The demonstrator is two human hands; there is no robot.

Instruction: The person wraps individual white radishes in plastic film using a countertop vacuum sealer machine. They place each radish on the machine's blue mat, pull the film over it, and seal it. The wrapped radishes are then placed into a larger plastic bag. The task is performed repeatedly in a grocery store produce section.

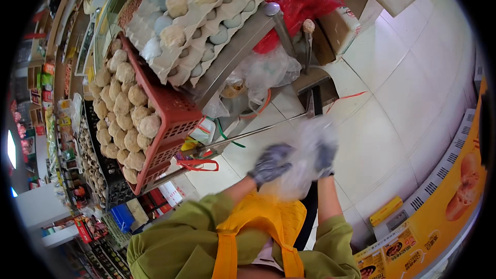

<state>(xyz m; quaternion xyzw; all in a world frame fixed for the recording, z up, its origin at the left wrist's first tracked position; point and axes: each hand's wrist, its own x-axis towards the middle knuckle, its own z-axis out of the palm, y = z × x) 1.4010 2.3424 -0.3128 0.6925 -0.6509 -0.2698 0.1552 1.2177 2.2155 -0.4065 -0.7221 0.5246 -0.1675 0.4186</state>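
Observation:
A clear plastic bag (305,165), blurred by motion, hangs in front of my yellow apron. My right hand (325,156), in a dark grey glove, is closed on the bag's right side, its fingers partly hidden behind the film. On the other side, my left hand (269,164), gloved the same way, is close to the bag with fingers apart; blur hides whether they touch it. Left of my hands, a red plastic crate (168,142) holds several round, tan-coated eggs (124,103). Stacked grey egg trays (199,20) rest by it, carrying pale bluish eggs (219,34) and a few coated ones.
A metal table (222,75) supports the trays. Beyond it are a red plastic bag (305,8), crumpled clear bags (268,72) and a cardboard box (336,31). Shop shelves line the left. A yellow printed counter (439,222) curves along the right above pale floor tiles (372,139).

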